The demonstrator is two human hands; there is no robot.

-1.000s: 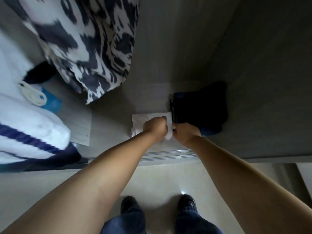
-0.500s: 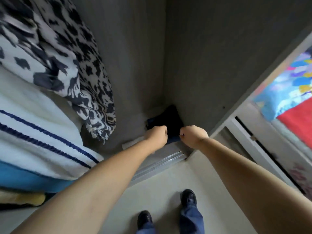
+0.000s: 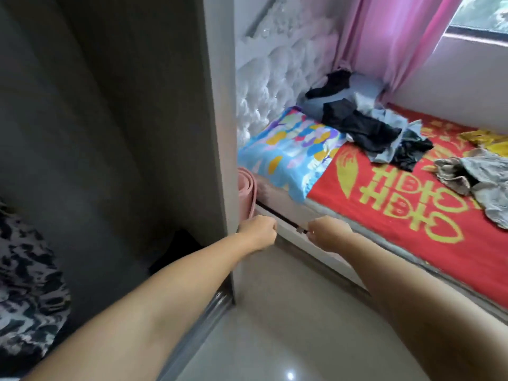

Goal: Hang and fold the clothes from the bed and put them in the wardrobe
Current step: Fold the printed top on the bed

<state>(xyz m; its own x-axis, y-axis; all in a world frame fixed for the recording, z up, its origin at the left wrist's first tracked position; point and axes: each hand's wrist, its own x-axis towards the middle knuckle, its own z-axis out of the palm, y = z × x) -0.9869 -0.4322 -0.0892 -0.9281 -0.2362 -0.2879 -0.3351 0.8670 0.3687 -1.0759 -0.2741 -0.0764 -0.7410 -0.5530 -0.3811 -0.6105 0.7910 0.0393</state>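
A bedroom in a home. A bed (image 3: 412, 232) fills the right side, covered with a red spread printed with yellow characters, and a white tufted headboard (image 3: 264, 86) stands at its head. A bright multicoloured pillow (image 3: 288, 152) lies against the headboard. Loose clothes (image 3: 365, 127) in black, pale blue and grey lie scattered across the bed. Pink curtains (image 3: 398, 37) hang beside a window (image 3: 481, 12) at the top right. On the left, a grey wardrobe (image 3: 214, 105) stands open, with a black-and-white patterned garment (image 3: 24, 284) inside. The floor (image 3: 288, 325) is pale glossy tile.
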